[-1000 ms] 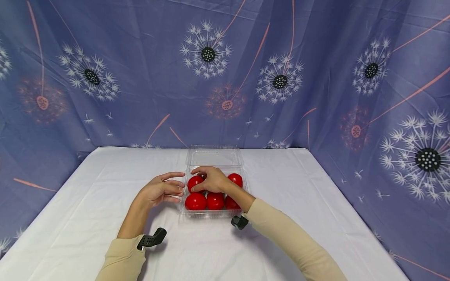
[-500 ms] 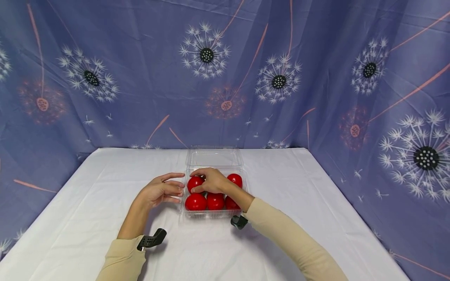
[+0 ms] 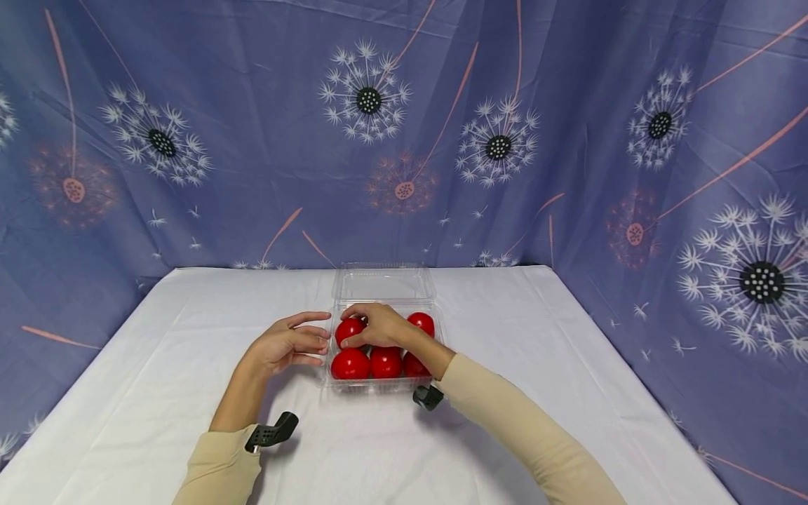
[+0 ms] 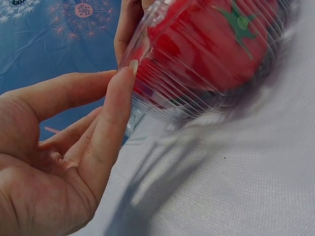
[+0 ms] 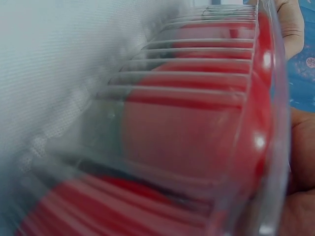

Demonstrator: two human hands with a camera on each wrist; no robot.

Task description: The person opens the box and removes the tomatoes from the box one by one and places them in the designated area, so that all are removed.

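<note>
A clear plastic container (image 3: 377, 385) with its lid tipped back holds several red tomatoes (image 3: 386, 362). My right hand (image 3: 384, 327) reaches over it from the right, its thumb and fingers curled round the back-left tomato (image 3: 349, 331). Beside the left wall is my left hand (image 3: 289, 344), fingers fairly straight. In the left wrist view, its fingertips rest at the clear ribbed wall (image 4: 162, 93), in front of a tomato with a green leafy top (image 4: 241, 24). The right wrist view looks through the ribbed side at red tomatoes (image 5: 187, 132); the container's rim hides part of my right hand.
The transparent lid (image 3: 385, 285) lies back behind the container on the white cloth (image 3: 505, 330). A blue curtain with dandelion prints (image 3: 271, 140) hangs behind the table's far edge. Each forearm carries a black wrist camera (image 3: 273, 431).
Both hands keep nearly the same places, and the right hand stays on the back-left tomato. The whole head view has shifted slightly.
</note>
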